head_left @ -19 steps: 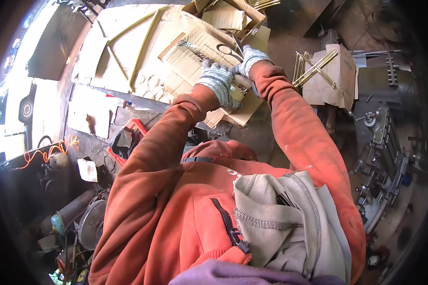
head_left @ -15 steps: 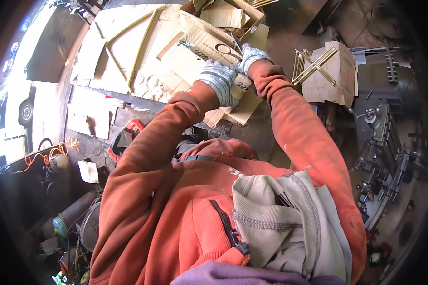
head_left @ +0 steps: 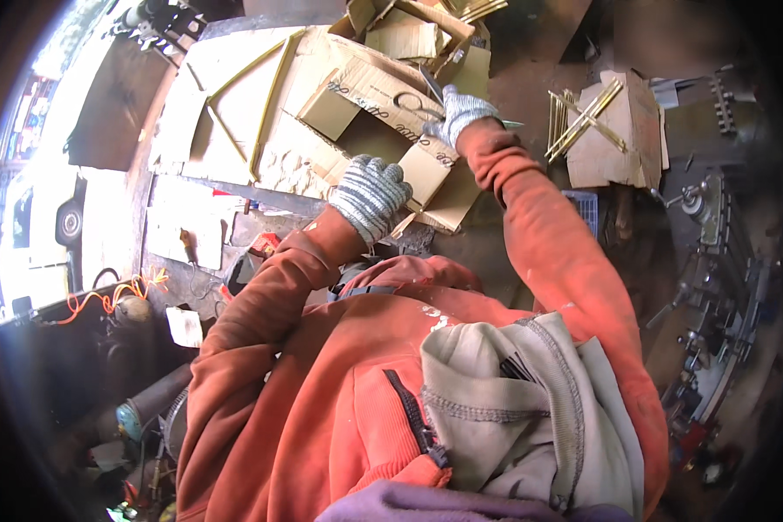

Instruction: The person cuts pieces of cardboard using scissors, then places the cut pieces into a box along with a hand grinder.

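A brown cardboard box [head_left: 365, 87] lies on the bench with a dark opening [head_left: 370, 139] and folded flaps. My left hand [head_left: 370, 198], in a grey-and-white striped knit glove, is at the box's near edge, left of a raised flap [head_left: 426, 174]. Its fingers are curled; whether they pinch anything is hidden. At the box's right side my right hand [head_left: 463, 116], gloved the same way, is closed on a thin grey blade-like tool [head_left: 431, 82]. That tool points up and left, over the cardboard; its grip is covered by the glove.
Brass-coloured rods [head_left: 274, 96] lie on a cardboard sheet at the left. More rods [head_left: 587, 122] cross on a carton [head_left: 622, 157] at the right. Beyond it stands metal machinery [head_left: 713, 226]. An orange cord [head_left: 104, 291] coils at far left. Another open carton [head_left: 409, 35] sits at the back.
My left hand has drawn back toward me and left, off the box top. The box's dark opening now shows. My right hand has shifted slightly down, still with the tool.
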Action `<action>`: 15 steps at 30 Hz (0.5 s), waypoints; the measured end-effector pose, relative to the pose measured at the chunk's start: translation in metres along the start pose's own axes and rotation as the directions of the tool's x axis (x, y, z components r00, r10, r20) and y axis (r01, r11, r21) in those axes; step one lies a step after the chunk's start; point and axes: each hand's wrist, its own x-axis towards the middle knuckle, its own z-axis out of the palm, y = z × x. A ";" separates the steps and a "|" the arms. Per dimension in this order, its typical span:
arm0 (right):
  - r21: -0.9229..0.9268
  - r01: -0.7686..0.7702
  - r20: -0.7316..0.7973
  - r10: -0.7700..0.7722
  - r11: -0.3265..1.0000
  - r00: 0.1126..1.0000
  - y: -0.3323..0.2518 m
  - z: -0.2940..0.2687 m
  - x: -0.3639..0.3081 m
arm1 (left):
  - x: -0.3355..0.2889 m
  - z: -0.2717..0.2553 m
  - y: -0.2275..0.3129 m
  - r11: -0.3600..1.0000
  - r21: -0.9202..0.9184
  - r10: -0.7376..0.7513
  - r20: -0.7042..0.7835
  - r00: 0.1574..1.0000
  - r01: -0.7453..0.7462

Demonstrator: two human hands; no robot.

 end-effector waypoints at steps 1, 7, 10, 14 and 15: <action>-0.016 -0.001 0.047 0.002 1.000 0.999 -0.014 -0.011 -0.013 | 0.000 -0.002 -0.001 1.000 0.006 -0.011 0.018 1.000 0.011; -0.247 0.031 0.061 -0.017 0.968 0.998 -0.044 0.007 -0.021 | 0.006 -0.002 0.001 0.999 -0.044 0.002 -0.012 1.000 -0.002; -0.301 0.071 0.124 -0.035 0.951 0.992 -0.053 -0.015 -0.018 | 0.001 -0.008 0.003 0.997 -0.060 -0.043 0.049 0.998 0.045; -0.449 0.276 0.363 -0.109 0.850 0.925 -0.075 -0.026 -0.015 | -0.014 -0.013 0.001 0.989 -0.116 -0.084 0.046 0.995 0.089; -0.446 0.299 0.453 -0.075 0.844 0.888 -0.073 -0.032 -0.018 | -0.017 -0.006 0.000 0.986 -0.152 -0.065 0.003 0.998 0.065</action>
